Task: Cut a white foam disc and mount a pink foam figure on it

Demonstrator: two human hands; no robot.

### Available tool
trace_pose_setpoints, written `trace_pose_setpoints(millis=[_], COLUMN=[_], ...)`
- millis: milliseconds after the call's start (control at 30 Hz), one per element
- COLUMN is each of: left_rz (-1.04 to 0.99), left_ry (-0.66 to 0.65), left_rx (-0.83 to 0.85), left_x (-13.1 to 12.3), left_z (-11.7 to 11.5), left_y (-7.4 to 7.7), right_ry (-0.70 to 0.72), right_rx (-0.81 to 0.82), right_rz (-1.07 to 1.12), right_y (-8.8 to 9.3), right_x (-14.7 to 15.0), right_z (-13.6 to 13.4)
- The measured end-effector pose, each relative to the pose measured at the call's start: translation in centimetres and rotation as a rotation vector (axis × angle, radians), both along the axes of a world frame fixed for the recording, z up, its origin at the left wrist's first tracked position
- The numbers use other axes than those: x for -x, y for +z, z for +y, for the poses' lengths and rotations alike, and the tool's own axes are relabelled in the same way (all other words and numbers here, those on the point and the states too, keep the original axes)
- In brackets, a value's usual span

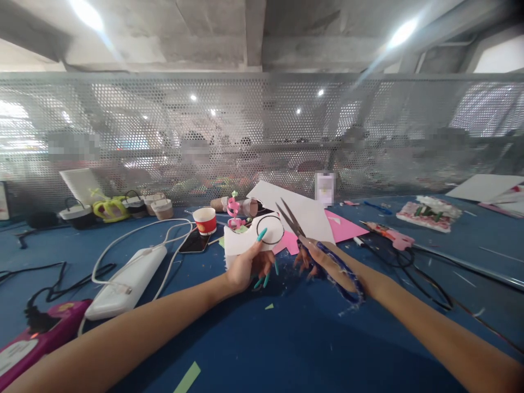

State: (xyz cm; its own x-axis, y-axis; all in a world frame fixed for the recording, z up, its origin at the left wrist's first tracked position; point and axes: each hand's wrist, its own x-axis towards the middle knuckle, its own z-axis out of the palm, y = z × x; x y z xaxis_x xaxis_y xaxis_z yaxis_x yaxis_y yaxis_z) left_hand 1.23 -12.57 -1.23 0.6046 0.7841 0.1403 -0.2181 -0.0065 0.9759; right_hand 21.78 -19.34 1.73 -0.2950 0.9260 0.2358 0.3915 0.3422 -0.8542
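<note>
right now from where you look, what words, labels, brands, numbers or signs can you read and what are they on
No text is readable.
Magenta power strip: white label, too blurred.
Red cup: small mark, unreadable.
Held white card: black circle, no lettering seen.

"Can any lettering be read here?"
"None. The red-and-white paper cup [204, 222] on the bench [254, 344] bears a small yellowish emblem [210, 221], too blurred to make out."
"And the magenta power strip [69, 322] at lower left?"
"It carries a white label [17, 356] with faint print and, farther up, a yellowish mark [65, 308]; both are illegible."
</note>
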Motion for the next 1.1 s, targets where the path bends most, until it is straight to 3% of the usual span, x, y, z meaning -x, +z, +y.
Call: trace_pose_setpoints(millis=[233, 567, 767, 967, 1100], left_rz=[0.056, 0.153, 0.254, 0.288, 0.291], left_ry=[0.014, -0.051, -0.057, -0.093, -0.101], left_rx=[-0.080, -0.186, -0.222, -0.246, -0.261], left_x=[0.7, 0.9, 1.6, 2.5, 2.8], left_z=[1.0, 0.8, 1.0, 2.0, 2.6], left_y=[0.9, 1.1, 2.7, 3.7, 4.2], right_ry=[0.074, -0.023, -0.111, -0.215, -0.198], right_rx=[0.004, -0.038, -0.060, -0.247, -0.135], right_rz=[-0.108, -0.073, -0.167, -0.258, -0.223], right_y=[-0.2, 1.0, 1.4, 1.3, 0.9], right_x=[-0.6, 0.1, 0.1, 0.3, 0.3], right_z=[0.0, -0.6, -0.5, 0.1, 0.1])
